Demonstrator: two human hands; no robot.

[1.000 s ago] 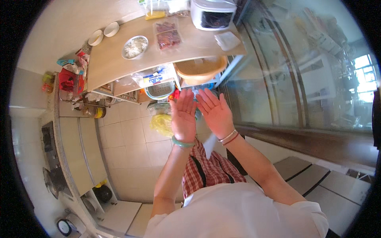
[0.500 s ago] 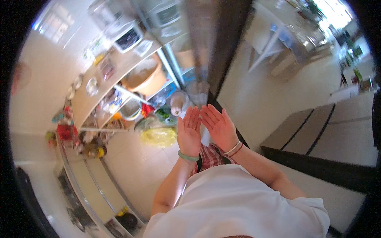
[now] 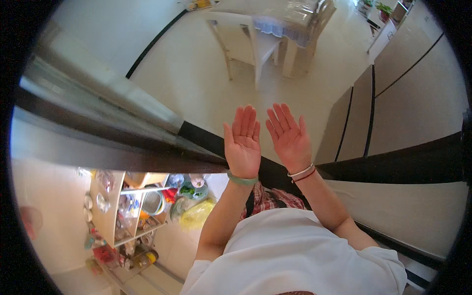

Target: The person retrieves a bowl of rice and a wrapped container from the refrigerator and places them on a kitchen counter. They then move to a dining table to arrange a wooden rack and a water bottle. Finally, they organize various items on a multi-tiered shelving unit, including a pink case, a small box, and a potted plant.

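Both palms face up in front of my white shirt, side by side with a gap between them. My left hand [image 3: 243,142] lies open, its fingers stretched out and nothing in it; a green bangle [image 3: 242,179] circles that wrist. On the right, my right hand [image 3: 291,137] is likewise open and bare, fingers extended and slightly fanned. A pale bracelet [image 3: 301,172] and a thin red cord sit on its wrist. Neither hand touches anything. Below them show red plaid clothing [image 3: 276,198] and the dark door sill [image 3: 209,142].
Dark door frames [image 3: 123,147] run along both sides of the doorway. Ahead stand a white chair [image 3: 241,42] and a table with a cloth [image 3: 290,14]. Grey-brown cabinets [image 3: 403,108] line the right. Lower left, a shelf unit [image 3: 110,211] holds several containers, beside a yellow plastic bag [image 3: 197,214].
My view has swung right, from the shelves toward the doorway and the room with the table. My hands stay palm up and have moved slightly farther apart.
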